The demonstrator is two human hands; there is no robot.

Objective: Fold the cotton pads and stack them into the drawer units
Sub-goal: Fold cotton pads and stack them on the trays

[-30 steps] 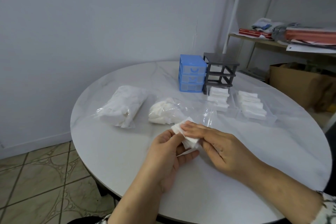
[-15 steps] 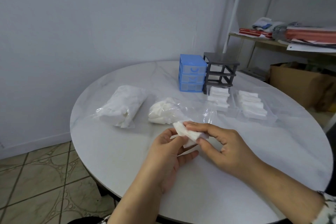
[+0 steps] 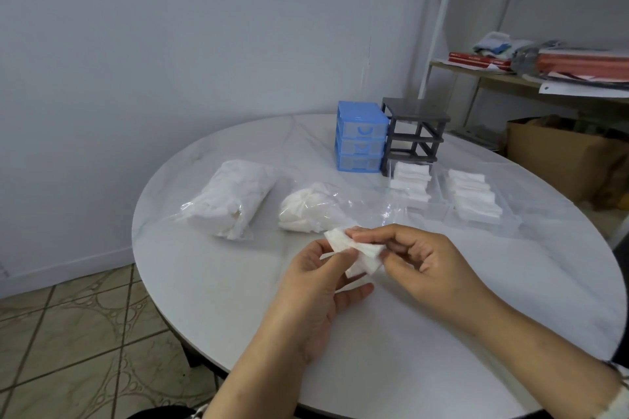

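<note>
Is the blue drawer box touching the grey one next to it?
Touching, as far as the head view shows: the blue drawer box stands against the grey drawer frame, with no table visible between their sides.

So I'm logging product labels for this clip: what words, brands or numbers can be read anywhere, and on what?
No text can be read.
Red books on the shelf: pale marks on the spines, too blurred to read.
Blue drawer unit, grey drawer frame, plastic bags: no print shows.
</note>
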